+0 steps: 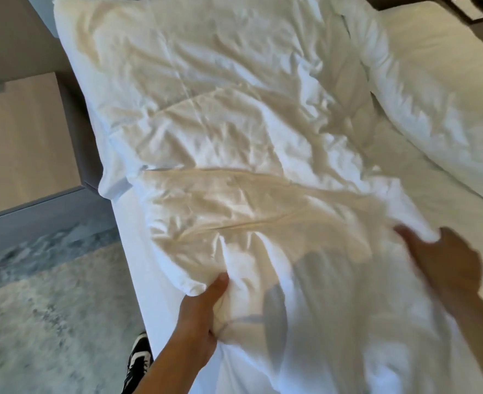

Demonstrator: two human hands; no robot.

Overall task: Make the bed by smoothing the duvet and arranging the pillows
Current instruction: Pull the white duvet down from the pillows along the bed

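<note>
A crumpled white duvet (220, 132) covers most of the bed, with its near edge folded back in a wrinkled flap. My left hand (203, 311) is shut on a bunch of that flap near the bed's left side. My right hand (445, 263), blurred, grips the flap's right end. A white pillow (439, 89) lies at the right of the bed, partly against the duvet's bunched edge. The bare white sheet (445, 206) shows between the pillow and my right hand.
A light wooden bedside cabinet (21, 137) stands left of the bed, close to the mattress edge. Grey mottled carpet (49, 308) runs along the left side. My black and white shoe (139, 359) is by the mattress. Dark furniture (479, 12) sits at the top right.
</note>
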